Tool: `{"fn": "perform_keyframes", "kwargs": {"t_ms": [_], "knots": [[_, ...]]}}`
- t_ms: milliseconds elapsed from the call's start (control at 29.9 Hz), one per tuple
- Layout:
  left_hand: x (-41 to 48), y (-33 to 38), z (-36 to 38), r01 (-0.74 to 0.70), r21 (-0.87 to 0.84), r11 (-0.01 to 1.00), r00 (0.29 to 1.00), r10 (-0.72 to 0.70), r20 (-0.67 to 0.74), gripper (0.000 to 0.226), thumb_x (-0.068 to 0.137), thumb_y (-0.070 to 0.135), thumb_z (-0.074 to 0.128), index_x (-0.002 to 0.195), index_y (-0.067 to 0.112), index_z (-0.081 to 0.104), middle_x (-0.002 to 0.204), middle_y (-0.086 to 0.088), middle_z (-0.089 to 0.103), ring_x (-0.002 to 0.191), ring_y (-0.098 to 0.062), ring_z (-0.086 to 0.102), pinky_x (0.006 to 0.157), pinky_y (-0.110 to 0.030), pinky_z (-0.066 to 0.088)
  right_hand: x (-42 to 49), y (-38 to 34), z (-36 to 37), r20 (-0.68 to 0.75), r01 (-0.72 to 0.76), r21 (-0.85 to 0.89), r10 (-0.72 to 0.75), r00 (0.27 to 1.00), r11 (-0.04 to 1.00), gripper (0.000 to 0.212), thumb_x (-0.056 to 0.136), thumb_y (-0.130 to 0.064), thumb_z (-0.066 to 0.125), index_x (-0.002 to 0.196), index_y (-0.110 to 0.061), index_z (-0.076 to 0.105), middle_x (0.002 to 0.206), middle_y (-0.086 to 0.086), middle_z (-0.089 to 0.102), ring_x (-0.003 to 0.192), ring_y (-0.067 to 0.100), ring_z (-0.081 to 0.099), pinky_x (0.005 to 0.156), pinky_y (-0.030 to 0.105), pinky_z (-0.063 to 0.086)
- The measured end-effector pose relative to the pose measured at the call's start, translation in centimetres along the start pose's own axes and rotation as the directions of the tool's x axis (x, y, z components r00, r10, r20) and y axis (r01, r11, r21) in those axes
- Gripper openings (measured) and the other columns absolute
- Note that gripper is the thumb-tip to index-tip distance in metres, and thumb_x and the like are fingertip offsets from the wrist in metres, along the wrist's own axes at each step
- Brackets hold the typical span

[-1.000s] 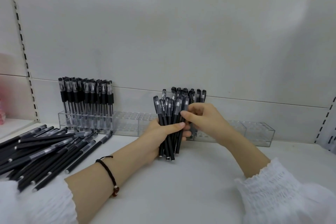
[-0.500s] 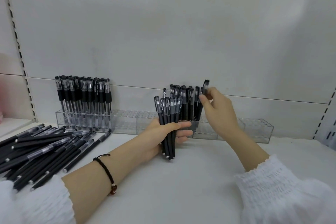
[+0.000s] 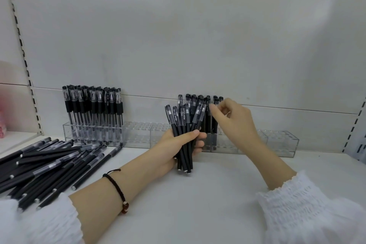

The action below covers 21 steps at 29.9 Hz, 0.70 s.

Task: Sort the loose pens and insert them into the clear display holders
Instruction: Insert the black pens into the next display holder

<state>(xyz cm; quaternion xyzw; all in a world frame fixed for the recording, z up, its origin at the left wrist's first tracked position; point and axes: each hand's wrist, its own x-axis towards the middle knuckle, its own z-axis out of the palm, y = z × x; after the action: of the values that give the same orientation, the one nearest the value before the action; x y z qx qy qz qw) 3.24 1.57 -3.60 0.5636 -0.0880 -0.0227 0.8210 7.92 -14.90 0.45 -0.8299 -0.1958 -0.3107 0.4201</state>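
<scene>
1. Sleeves, white and gathered: left sleeve (image 3: 35, 222) and right sleeve (image 3: 309, 210), in the lower corners.
2. Bracelet (image 3: 115, 186): dark braided cord with a reddish-brown bead, on the left wrist.
3. Loose pens (image 3: 49, 164): a heap lying flat on the left of the white shelf (image 3: 198, 204). They cross one another. Black matte barrels, smoky translucent caps, small silver end studs facing the viewer.
4. Left hand (image 3: 178, 144): fingers and thumb wrapped round a bundle of pens (image 3: 184, 134). The bundle is held upright, caps up and fanned slightly at the top. White lettering shows through the caps. Whether the lower ends touch the shelf cannot be told.
5. Right hand (image 3: 231, 119): raised just right of the bundle, fingers curled, fingertips at the caps of the black pens standing behind. Whether it pinches a cap cannot be told.
6. Clear display holders (image 3: 138, 134): a row of acrylic blocks with grids of holes, along the back of the shelf.
   - Left end: grip pens (image 3: 93, 109) standing upright, packed close, with clear barrels and black rubber grips.
   - Middle: a cluster of black pens (image 3: 204, 101), caps up, partly hidden by both hands.
7. Back panel (image 3: 178, 35): plain pale grey, with a slotted upright (image 3: 21, 45) at the left.
</scene>
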Motion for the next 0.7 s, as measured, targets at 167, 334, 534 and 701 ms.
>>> {"fn": "perform_keyframes", "kwargs": {"t_ms": [167,334,534,701], "knots": [[-0.1,0.1,0.1,-0.018,-0.010,1.000,1.000,0.018,0.007,0.023,0.093,0.009,0.060,0.115,0.004,0.064,0.102,-0.011,0.075,0.080,-0.018,0.073,0.072,-0.030,0.060,-0.8,-1.1,0.6,0.302,0.020,0.125,-0.057,0.952,0.992,0.026,0.088,-0.034,0.067,0.068,-0.018,0.065,0.060,-0.008,0.061,0.057,0.003,0.054,0.057,0.018,0.041],[0.0,0.1,0.1,-0.011,-0.018,1.000,1.000,0.011,0.016,0.019,0.094,0.005,0.057,0.113,0.005,0.063,0.105,-0.016,0.073,0.094,-0.029,0.072,0.077,-0.035,0.060,-0.3,-1.3,0.5,0.293,-0.068,0.221,0.000,0.956,0.973,0.026,0.096,-0.022,0.056,0.074,-0.010,0.057,0.061,-0.003,0.050,0.051,0.006,0.043,0.054,0.022,0.034],[-0.1,0.0,0.3,0.026,-0.054,0.998,1.000,-0.026,0.007,0.025,0.090,0.006,0.062,0.114,0.002,0.057,0.107,-0.013,0.073,0.095,-0.030,0.072,0.079,-0.036,0.060,1.4,0.2,-1.2,-0.076,-0.139,0.283,0.167,0.983,0.949,0.021,0.102,-0.026,0.042,0.085,-0.019,0.052,0.070,-0.006,0.050,0.058,0.008,0.045,0.060,0.027,0.035],[-0.2,0.1,0.3,0.029,-0.045,0.999,1.000,-0.028,0.011,0.031,0.084,0.010,0.068,0.113,0.004,0.057,0.107,-0.011,0.074,0.095,-0.027,0.072,0.079,-0.034,0.060,1.3,1.6,-1.4,-0.196,-0.024,-0.104,0.003,0.981,0.994,0.021,0.103,-0.026,0.040,0.087,-0.014,0.047,0.074,-0.004,0.049,0.068,0.018,0.046,0.061,0.034,0.033]]}}
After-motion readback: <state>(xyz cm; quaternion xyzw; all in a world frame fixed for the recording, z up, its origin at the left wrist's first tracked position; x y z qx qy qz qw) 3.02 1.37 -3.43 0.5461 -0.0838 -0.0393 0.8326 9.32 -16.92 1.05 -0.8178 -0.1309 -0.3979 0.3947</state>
